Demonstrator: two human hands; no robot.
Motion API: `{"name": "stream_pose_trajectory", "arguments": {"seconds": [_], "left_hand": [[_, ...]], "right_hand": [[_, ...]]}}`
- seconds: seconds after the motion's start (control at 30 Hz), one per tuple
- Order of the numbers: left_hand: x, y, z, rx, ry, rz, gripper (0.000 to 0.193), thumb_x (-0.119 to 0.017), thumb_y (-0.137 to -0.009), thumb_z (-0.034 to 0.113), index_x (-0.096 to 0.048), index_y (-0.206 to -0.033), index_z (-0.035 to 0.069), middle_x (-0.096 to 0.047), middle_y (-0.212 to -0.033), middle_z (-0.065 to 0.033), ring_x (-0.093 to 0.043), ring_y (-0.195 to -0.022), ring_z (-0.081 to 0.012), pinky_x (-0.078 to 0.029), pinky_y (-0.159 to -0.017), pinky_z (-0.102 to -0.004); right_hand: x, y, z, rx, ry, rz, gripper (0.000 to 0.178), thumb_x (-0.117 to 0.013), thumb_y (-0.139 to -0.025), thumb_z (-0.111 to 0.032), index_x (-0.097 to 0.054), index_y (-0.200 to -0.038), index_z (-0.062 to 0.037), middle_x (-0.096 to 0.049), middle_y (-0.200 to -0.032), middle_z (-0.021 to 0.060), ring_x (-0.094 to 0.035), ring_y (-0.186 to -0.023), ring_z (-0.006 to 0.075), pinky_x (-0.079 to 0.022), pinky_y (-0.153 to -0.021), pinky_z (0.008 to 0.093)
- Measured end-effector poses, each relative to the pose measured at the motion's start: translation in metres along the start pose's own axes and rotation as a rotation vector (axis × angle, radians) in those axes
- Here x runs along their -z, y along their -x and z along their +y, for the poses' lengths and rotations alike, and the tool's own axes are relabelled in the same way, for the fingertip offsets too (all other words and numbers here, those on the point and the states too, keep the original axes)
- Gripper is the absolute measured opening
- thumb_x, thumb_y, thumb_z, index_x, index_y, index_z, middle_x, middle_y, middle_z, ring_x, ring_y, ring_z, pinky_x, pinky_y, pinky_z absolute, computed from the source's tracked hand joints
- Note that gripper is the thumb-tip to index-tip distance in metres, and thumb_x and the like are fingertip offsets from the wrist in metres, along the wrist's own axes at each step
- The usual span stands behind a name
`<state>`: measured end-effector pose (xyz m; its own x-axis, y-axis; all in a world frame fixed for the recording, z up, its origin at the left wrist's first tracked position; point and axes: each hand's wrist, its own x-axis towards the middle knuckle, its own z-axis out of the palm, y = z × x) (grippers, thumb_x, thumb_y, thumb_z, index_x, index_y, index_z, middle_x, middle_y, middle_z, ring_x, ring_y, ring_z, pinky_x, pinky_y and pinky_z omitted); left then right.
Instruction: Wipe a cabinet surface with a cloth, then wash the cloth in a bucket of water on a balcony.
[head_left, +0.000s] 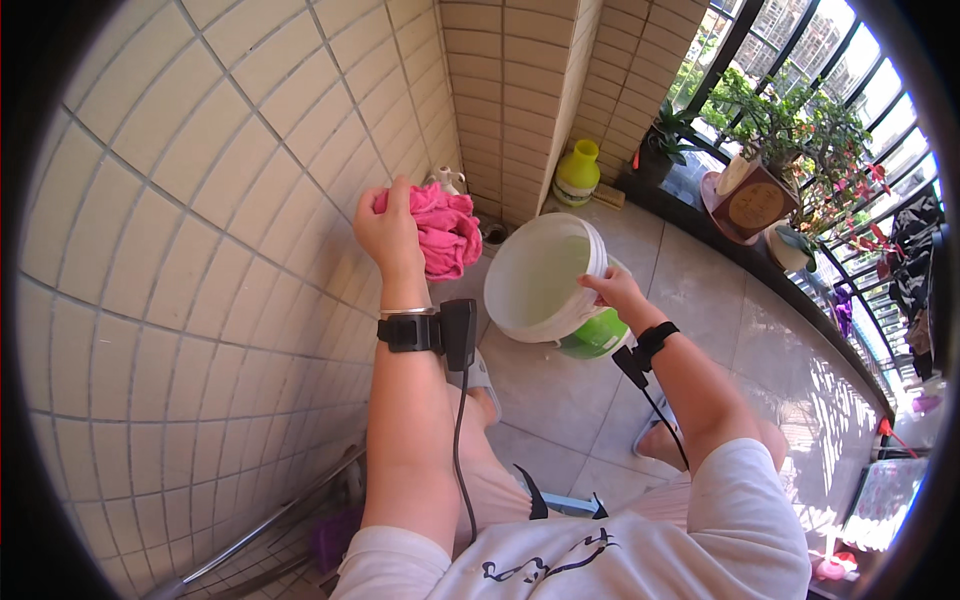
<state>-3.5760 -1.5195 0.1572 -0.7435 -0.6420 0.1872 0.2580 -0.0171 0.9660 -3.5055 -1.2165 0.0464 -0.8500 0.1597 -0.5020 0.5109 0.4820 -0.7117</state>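
A crumpled pink cloth is bunched in my left hand, whose fingers are wrapped round it, close to the tiled wall on the left. Just beyond the cloth a tap juts from the wall, partly covered. My right hand grips the rim of a white plastic bucket, which tilts so that its mouth and pale inside show. Below and partly behind that bucket is a bright green container. Whether the bucket holds water is hard to tell.
A yellow-green bottle stands in the far corner by a drain pipe. Potted plants line a ledge along the railing on the right. A metal pole leans at lower left. Grey tiles cover the floor.
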Motion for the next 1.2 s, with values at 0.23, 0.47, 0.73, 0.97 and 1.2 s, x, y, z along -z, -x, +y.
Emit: {"name": "stream_pose_trajectory", "arguments": {"seconds": [0.23,0.47,0.73,0.97,1.2], "left_hand": [[0.0,0.002,-0.007,0.1,0.109,-0.037,0.025,-0.061,-0.082,0.021,-0.053,-0.079,-0.002,-0.056,-0.075,-0.0049,-0.052,-0.065,-0.0111,-0.043,-0.058,-0.0249],[-0.019,0.03,-0.039,0.223,0.231,-0.103,0.027,-0.059,-0.085,0.025,-0.054,-0.082,-0.001,-0.055,-0.078,-0.0039,-0.049,-0.07,-0.0107,-0.042,-0.062,-0.0249],[-0.016,0.043,-0.115,0.394,-0.436,-0.417,0.017,-0.062,-0.072,0.011,-0.057,-0.086,0.002,-0.06,-0.08,-0.0108,-0.058,-0.081,-0.022,-0.045,-0.071,-0.0302],[-0.045,-0.046,-0.111,-0.471,-0.949,-0.626,0.035,-0.06,-0.076,0.015,-0.053,-0.109,0.005,-0.049,-0.115,-0.0213,-0.054,-0.096,-0.0364,-0.044,-0.084,-0.0415],[-0.088,-0.064,-0.124,-0.519,-1.371,-1.072,0.025,-0.05,-0.084,0.023,-0.064,-0.095,0.007,-0.057,-0.1,-0.0205,-0.058,-0.09,-0.0329,-0.047,-0.074,-0.0387]], "right_hand": [[-0.084,-0.038,0.003,0.009,-0.711,-0.265,0.039,-0.064,-0.073,-0.033,-0.057,-0.093,0.0001,-0.059,-0.079,0.0054,-0.056,-0.064,0.0118,-0.048,-0.064,0.023],[-0.099,-0.066,0.034,-0.005,-0.599,-0.306,0.035,-0.065,-0.075,-0.019,-0.056,-0.106,-0.0051,-0.059,-0.093,0.0044,-0.053,-0.085,0.0112,-0.044,-0.076,0.0253],[-0.073,-0.054,0.014,0.126,-0.076,-0.101,0.059,-0.068,-0.072,-0.027,-0.047,-0.12,0.0003,-0.059,-0.103,0.0138,-0.055,-0.098,0.0261,-0.044,-0.082,0.0335],[-0.075,-0.036,-0.002,-0.064,-0.029,-0.214,0.073,-0.066,-0.072,-0.038,-0.036,-0.125,0.0037,-0.059,-0.101,0.021,-0.061,-0.083,0.0291,-0.048,-0.078,0.0369],[-0.148,-0.089,0.044,0.09,-0.101,0.032,0.077,-0.057,-0.078,-0.024,-0.007,-0.129,0.0065,-0.059,-0.087,0.0255,-0.062,-0.069,0.032,-0.052,-0.054,0.0395]]}}
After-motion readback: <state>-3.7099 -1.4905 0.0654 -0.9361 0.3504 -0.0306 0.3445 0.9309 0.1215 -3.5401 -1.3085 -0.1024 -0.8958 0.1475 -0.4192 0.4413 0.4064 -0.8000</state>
